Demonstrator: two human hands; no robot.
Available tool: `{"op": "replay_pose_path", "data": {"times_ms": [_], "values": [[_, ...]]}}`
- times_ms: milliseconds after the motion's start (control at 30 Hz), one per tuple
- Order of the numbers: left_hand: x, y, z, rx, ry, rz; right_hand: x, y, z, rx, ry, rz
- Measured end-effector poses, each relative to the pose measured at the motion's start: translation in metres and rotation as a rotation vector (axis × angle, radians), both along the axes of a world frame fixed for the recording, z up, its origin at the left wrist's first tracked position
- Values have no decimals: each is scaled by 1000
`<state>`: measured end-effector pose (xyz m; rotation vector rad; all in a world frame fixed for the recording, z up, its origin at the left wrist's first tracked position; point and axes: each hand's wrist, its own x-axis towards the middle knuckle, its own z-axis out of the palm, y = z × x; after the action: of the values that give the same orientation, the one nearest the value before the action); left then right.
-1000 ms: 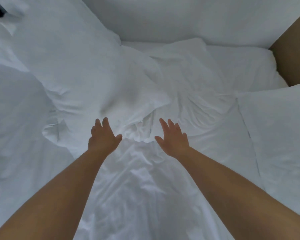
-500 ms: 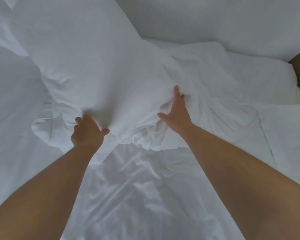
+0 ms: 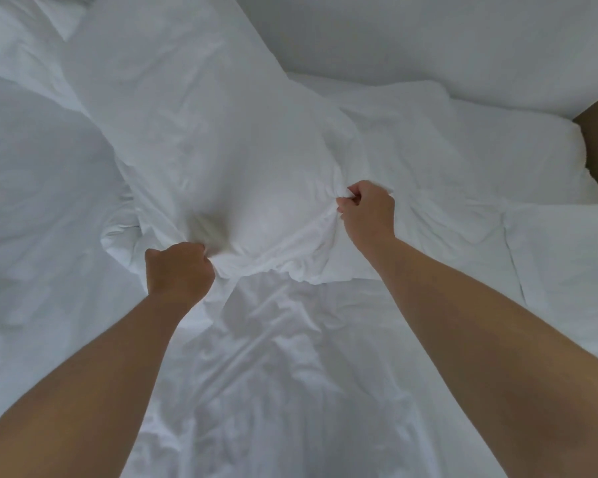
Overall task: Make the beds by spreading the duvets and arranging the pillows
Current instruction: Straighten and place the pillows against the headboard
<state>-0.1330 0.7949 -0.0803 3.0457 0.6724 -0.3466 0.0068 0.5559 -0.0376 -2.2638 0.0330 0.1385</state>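
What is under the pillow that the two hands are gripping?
A wrinkled white sheet runs under its near edge. Farther back, the pillow hides whatever lies beneath.

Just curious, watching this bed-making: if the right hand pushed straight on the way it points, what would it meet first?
Probably the white pillow: the right hand grips its bunched edge, and the forearm aims up and left into the pillow's bulk, though depth is unclear.

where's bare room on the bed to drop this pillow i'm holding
The wrinkled sheet between the forearms, below the pillow, is bare. Both the left hand and right hand grip that pillow. Crowded: bunched duvet left of the left hand, rumpled bedding beyond the right.
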Motion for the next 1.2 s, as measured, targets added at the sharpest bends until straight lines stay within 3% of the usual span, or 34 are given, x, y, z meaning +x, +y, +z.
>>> {"op": "replay_pose_path", "data": {"times_ms": [367, 600, 733, 1033, 1200], "values": [[-93, -127, 75, -183, 207, -157, -87, -123, 75, -142, 150, -17], [-135, -268, 82, -394, 388, -257, -146, -261, 76, -308, 235, -63], [-147, -320, 72, -416, 443, -292, -157, -314, 63, -344, 276, -88], [-172, -324, 11, -257, 506, -340, -162, -327, -13, -470, 392, 152], [-164, -317, -13, -298, 342, -288, -168, -314, -29, -474, 653, 155]]}}
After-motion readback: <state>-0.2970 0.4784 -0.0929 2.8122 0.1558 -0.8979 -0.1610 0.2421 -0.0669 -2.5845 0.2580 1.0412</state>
